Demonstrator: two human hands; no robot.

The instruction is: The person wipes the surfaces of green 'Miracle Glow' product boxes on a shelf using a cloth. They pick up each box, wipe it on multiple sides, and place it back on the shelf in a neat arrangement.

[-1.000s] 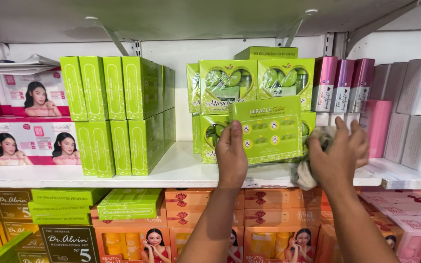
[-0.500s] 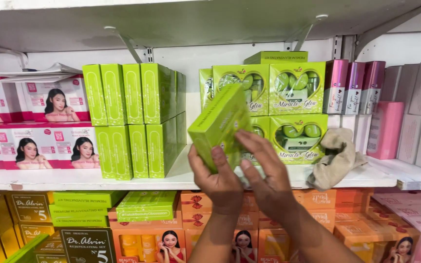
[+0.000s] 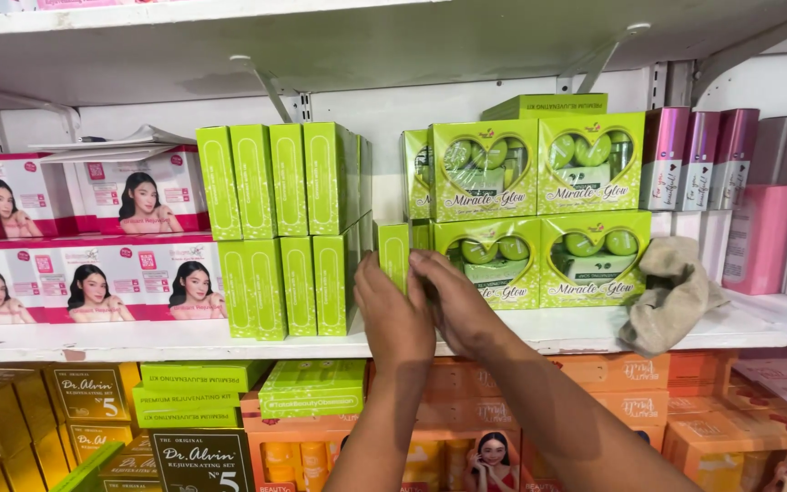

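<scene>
both hands are up at the white middle shelf (image 3: 184, 339), pressed around one narrow green box (image 3: 393, 255) that stands upright on its end. the left hand (image 3: 395, 319) lies flat against the box's left face, fingers straight and together, and the right hand (image 3: 453, 305) covers its right side and front, fingertips touching the box near its upper edge. the hands sandwich the box between them rather than curling round it, so the grip is flat and closed against its sides.

the box sits in the gap between two groups. to its left is a block of tall green cartons (image 3: 289, 228), four showing in the upper row and four in the lower row, the nearest one just beside the left hand. to its right is a stack of window boxes (image 3: 539, 210) with heart-shaped cut-outs, four facing front in two rows of two, with one flat green box lying on top and another edge-on at the left of the upper row.

a crumpled beige cloth (image 3: 671, 296) lies on the shelf right of the window boxes. behind it stand three slim pink boxes (image 3: 699, 159). far left are pink and white boxes (image 3: 93, 273) with a portrait on each, five faces in view. the shelf below holds orange boxes (image 3: 630, 401) and flat green packs (image 3: 311, 387).
</scene>
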